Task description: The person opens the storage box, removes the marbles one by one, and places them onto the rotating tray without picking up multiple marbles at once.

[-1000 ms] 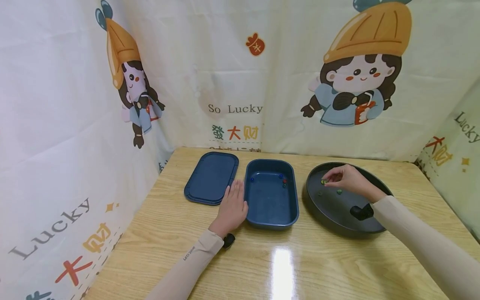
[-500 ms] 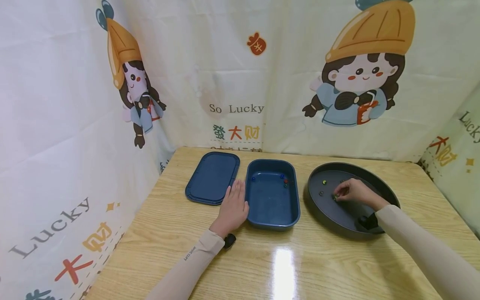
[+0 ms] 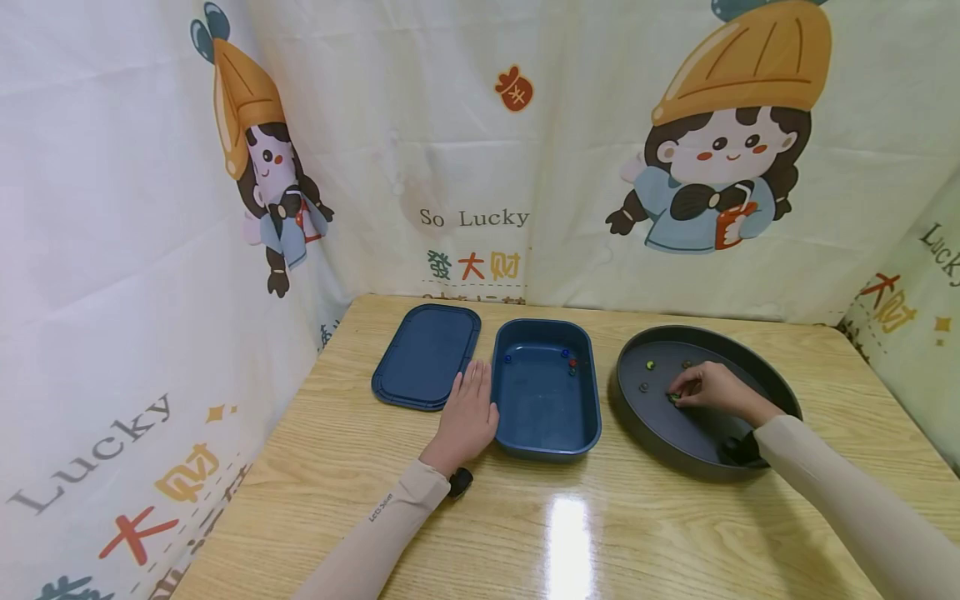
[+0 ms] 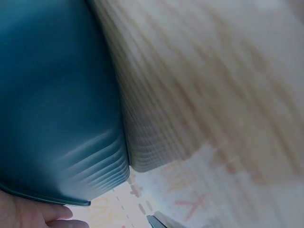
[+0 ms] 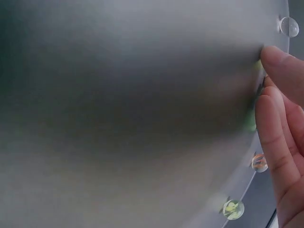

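Note:
In the head view my left hand (image 3: 467,417) lies with straight fingers along the left side of a deep blue plastic box (image 3: 546,452). The left wrist view has the fingers at the rim of this box (image 4: 61,109). Over a round dark grey pan (image 3: 705,433), my right hand (image 3: 716,392) pinches a green marble (image 3: 674,398) low against the bottom. Fingertips mostly hide that marble in the right wrist view. Around it lie a yellow-green marble (image 5: 233,209), an orange-streaked marble (image 5: 260,162) and a clear marble (image 5: 289,27).
A flat blue lid (image 3: 427,354) lies left of the box. Inside the box sit several small marbles, among them a blue marble (image 3: 508,359) and a red marble (image 3: 573,363). Printed cloth (image 3: 450,150) hangs behind the wooden table (image 3: 480,542).
My right hand has left the yellow-green marble near the pan's far left and moved right and nearer, lowering its fingertips to another green marble. The left hand stays at the box.

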The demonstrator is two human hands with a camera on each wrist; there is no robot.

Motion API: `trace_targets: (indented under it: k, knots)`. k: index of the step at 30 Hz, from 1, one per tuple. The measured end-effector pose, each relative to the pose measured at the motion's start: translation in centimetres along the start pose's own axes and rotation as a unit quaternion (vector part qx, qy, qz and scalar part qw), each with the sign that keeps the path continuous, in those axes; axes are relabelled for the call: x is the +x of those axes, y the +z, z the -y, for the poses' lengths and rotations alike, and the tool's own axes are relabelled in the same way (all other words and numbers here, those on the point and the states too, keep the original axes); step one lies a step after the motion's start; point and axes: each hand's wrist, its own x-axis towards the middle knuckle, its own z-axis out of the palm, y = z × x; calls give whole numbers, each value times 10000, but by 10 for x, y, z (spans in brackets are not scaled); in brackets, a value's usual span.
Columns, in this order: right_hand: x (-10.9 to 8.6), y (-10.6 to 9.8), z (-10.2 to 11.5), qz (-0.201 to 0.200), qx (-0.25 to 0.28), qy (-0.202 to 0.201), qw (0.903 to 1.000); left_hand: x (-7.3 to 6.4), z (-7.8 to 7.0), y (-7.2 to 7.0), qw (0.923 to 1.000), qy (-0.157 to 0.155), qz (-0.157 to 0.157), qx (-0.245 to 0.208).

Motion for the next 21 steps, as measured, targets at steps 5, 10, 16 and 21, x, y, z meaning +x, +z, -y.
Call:
trace_targets:
  k: [5,10,16,21]
  knots:
    - [-5,-1,-2,-121,25,74,9999,0,-1,0,10000,-8,47,-15]
    - [-12,-9,2,-311,198,275,9989,0,-2,-1,10000,16,21,-31]
    - [-12,-29,17,-812,506,306,9949,0,-2,-2,10000,22,37,-49]
    - [3,-44,50,-1277,877,164,9878,-1,-1,-2,10000,-5,50,-77]
